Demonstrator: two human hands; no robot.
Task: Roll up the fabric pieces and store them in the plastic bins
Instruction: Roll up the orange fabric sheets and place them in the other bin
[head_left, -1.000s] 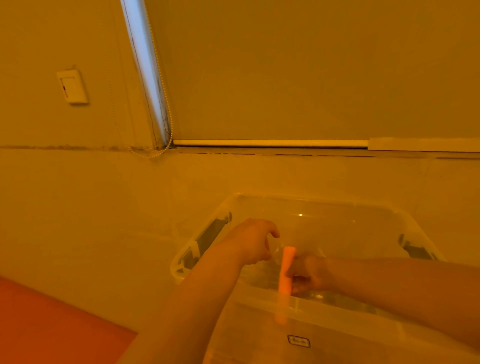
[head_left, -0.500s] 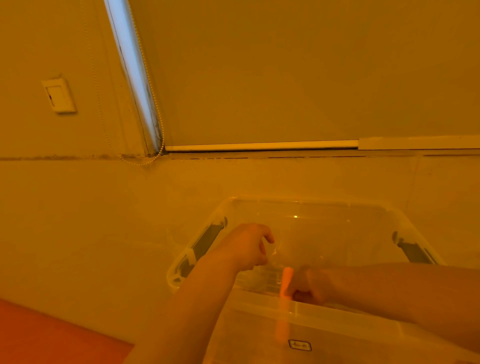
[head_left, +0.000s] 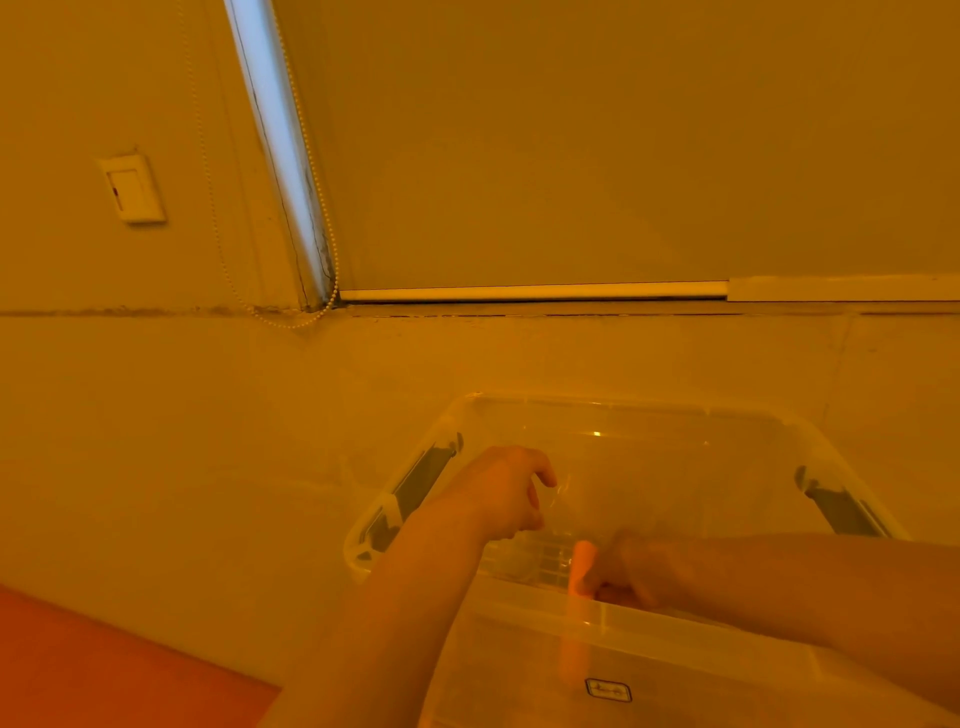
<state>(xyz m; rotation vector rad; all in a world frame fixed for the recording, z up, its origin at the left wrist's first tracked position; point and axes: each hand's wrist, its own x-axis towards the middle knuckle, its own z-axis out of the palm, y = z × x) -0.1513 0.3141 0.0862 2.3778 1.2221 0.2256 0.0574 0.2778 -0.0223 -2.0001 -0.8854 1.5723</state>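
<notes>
A clear plastic bin with dark side latches sits on the pale floor in front of me. My right hand is down inside the bin and grips a rolled orange fabric piece that stands upright against the bin's near wall; its lower part shows through the plastic. My left hand hovers over the bin's left side with fingers loosely curled and holds nothing.
A wall with a light switch rises at the left, and a window blind with a bead chain hangs behind. An orange-red surface fills the lower left corner.
My right hand has lowered the orange roll deeper into the bin, below the near rim. My left hand has stayed over the bin's left side.
</notes>
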